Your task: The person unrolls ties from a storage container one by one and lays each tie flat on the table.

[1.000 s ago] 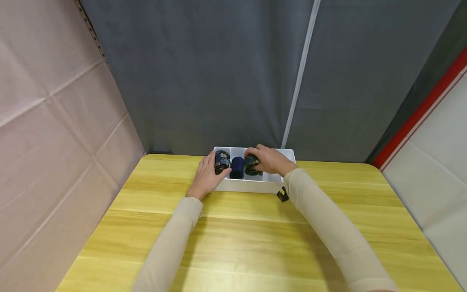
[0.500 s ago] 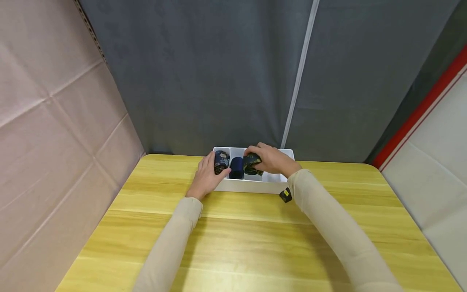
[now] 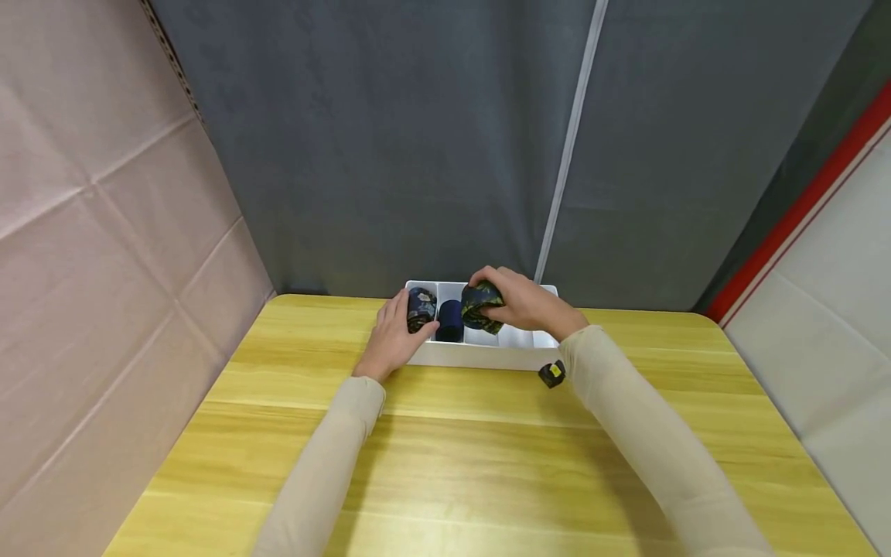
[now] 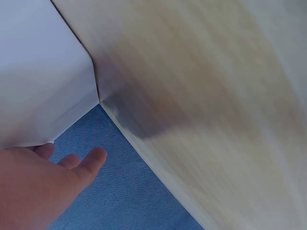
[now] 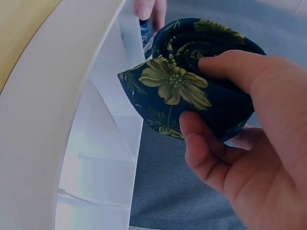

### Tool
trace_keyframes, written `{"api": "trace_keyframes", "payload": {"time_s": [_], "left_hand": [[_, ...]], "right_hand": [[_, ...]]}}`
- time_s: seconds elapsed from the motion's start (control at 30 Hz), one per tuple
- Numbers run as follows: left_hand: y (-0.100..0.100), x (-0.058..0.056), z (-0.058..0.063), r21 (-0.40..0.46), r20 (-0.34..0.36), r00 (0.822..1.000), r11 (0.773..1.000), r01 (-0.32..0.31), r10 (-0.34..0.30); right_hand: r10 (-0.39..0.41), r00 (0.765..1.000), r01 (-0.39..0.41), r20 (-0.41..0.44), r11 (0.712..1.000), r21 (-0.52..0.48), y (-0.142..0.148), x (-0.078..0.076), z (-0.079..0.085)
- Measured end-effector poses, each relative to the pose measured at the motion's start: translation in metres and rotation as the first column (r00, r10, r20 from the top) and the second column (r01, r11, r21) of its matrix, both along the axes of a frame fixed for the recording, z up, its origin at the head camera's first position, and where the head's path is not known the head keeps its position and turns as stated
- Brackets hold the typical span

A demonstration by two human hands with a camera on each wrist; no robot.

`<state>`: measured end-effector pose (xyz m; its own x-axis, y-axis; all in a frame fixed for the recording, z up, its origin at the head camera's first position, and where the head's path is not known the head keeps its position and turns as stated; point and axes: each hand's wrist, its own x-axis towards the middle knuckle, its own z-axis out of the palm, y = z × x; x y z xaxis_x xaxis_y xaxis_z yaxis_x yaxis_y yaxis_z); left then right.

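My right hand [image 3: 518, 300] pinches a rolled necktie [image 5: 175, 79], dark blue-green with yellow flowers, its pointed end hanging loose. It is held above the middle of a white divided box [image 3: 480, 356], at the table's far edge. My left hand [image 3: 395, 334] holds the box's left end, thumb over the near rim and fingers along the outside. In the left wrist view, those fingers [image 4: 88, 167] show beside the box's corner. A dark floral rolled tie [image 3: 421, 308] sits in the leftmost compartment, and a plain navy rolled tie [image 3: 450, 319] in the one beside it.
White dividers [image 5: 112, 112] part the box inside. The wooden table [image 3: 452, 456] reaches toward me, and a grey curtain [image 3: 390, 155] hangs right behind the box. A small black block with a yellow mark [image 3: 552, 374] shows by my right sleeve.
My right hand has raised the floral tie up out of its compartment and tilted it, shifting slightly to the right at the wrist. The black block moved with that arm. My left hand stays put.
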<state>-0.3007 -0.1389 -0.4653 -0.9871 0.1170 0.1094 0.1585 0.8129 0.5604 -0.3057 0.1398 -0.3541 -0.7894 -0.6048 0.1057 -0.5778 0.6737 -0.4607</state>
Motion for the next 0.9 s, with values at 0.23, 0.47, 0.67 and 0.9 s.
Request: {"api": "trace_keyframes", "payload": {"time_s": [0.23, 0.47, 0.67, 0.9], "left_hand": [[0.0, -0.001, 0.0, -0.011, -0.002, 1.0, 1.0, 0.004, -0.004], [0.003, 0.0, 0.0, 0.002, -0.002, 1.0, 1.0, 0.01, -0.01], [0.002, -0.002, 0.0, 0.001, -0.013, 1.0, 1.0, 0.005, -0.005], [0.0, -0.004, -0.002, -0.001, -0.013, 1.0, 1.0, -0.001, 0.001]], "right_hand": [[0.013, 1.0, -0.012, 0.013, 0.998, -0.057, 0.004, 0.01, -0.001], [0.032, 0.999, -0.032, -0.004, 0.997, -0.068, 0.007, 0.025, -0.003], [0.062, 0.997, -0.057, 0.034, 0.99, -0.128, 0.002, 0.039, -0.004], [0.1, 0.993, -0.086, 0.062, 0.976, -0.2, -0.006, 0.057, -0.007]]}}
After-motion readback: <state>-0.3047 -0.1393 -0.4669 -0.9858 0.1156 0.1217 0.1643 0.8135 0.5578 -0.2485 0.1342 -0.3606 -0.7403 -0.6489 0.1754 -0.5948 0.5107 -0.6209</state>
